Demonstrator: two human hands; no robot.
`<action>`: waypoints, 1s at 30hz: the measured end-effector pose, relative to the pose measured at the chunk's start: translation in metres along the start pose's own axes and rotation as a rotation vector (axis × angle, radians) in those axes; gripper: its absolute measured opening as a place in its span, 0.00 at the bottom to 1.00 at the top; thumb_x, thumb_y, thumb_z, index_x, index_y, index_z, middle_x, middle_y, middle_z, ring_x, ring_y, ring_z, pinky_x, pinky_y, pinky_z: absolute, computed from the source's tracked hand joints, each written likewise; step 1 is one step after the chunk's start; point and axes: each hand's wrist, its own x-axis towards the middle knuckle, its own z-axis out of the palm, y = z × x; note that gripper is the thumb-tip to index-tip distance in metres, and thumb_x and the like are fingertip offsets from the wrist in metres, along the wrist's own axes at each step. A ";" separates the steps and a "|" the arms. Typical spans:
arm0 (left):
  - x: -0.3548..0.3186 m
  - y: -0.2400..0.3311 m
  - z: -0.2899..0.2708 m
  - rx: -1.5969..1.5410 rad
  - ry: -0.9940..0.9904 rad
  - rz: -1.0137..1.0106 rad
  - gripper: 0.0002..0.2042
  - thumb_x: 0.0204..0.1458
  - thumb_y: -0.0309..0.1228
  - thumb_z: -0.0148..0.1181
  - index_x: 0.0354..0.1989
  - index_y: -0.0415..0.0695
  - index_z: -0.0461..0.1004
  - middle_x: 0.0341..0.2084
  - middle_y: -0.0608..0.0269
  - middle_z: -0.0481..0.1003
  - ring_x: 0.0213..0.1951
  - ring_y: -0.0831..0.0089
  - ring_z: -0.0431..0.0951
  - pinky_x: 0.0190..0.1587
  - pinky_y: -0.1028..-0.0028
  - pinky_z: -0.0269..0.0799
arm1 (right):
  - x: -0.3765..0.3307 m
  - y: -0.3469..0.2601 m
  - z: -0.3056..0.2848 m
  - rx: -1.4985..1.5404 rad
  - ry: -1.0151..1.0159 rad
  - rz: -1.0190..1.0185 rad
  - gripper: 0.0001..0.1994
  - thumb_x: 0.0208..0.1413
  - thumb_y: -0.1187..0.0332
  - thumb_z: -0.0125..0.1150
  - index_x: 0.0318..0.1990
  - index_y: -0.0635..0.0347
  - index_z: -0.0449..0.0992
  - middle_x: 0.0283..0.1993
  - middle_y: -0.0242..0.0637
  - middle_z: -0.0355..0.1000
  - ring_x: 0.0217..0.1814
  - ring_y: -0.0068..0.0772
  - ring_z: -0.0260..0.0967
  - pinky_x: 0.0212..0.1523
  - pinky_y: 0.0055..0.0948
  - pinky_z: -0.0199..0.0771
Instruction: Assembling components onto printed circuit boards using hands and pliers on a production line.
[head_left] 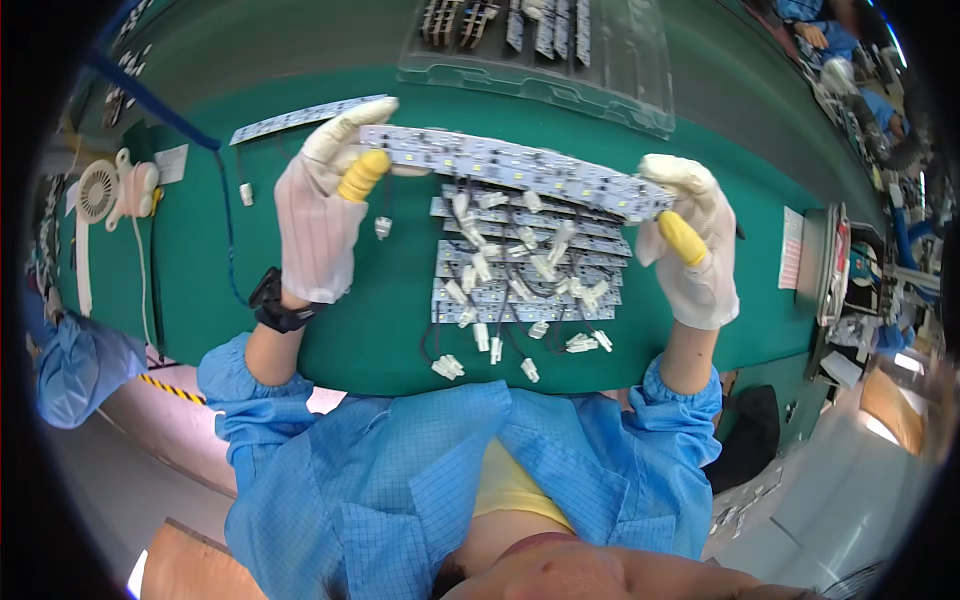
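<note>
Between my two gloved hands I hold up a long white LED circuit board strip (510,168), slightly tilted, its right end lower. My left hand (330,200) pinches its left end, and my right hand (692,235) pinches its right end. Both gloves are white, with yellow covers on the thumbs. Below the raised strip lies a stack of similar LED strips (450,285), with dark wires and several white plug connectors (482,268) spread over them. Another LED strip (290,122) lies behind my left hand, with a white connector (247,194) hanging from its wire.
A clear plastic tray (540,85) holding more strips stands at the back of the green table (390,345). To the left are a small white fan (97,190) and a blue coiled cord (229,230). Metal trays (832,265) stand at the right edge. Other people in blue work nearby.
</note>
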 end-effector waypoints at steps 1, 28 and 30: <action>0.004 0.000 -0.002 0.128 -0.002 0.001 0.22 0.55 0.35 0.59 0.55 0.34 0.67 0.37 0.59 0.78 0.40 0.75 0.78 0.42 0.81 0.68 | 0.000 -0.004 0.006 0.005 0.007 0.029 0.24 0.51 0.60 0.62 0.51 0.68 0.69 0.30 0.36 0.72 0.24 0.16 0.65 0.27 0.16 0.63; 0.006 0.002 0.000 0.249 -0.109 -0.105 0.18 0.62 0.38 0.45 0.49 0.35 0.72 0.23 0.57 0.80 0.37 0.77 0.79 0.47 0.77 0.68 | 0.001 0.015 -0.014 -0.228 0.021 0.060 0.09 0.58 0.67 0.53 0.31 0.64 0.71 0.22 0.37 0.73 0.17 0.25 0.68 0.21 0.20 0.69; 0.005 -0.005 -0.009 0.297 -0.148 -0.042 0.26 0.63 0.47 0.39 0.50 0.34 0.72 0.22 0.57 0.80 0.38 0.76 0.78 0.48 0.74 0.67 | 0.005 0.003 -0.011 -0.140 0.021 0.196 0.13 0.59 0.62 0.52 0.30 0.65 0.70 0.22 0.37 0.73 0.16 0.24 0.68 0.19 0.18 0.68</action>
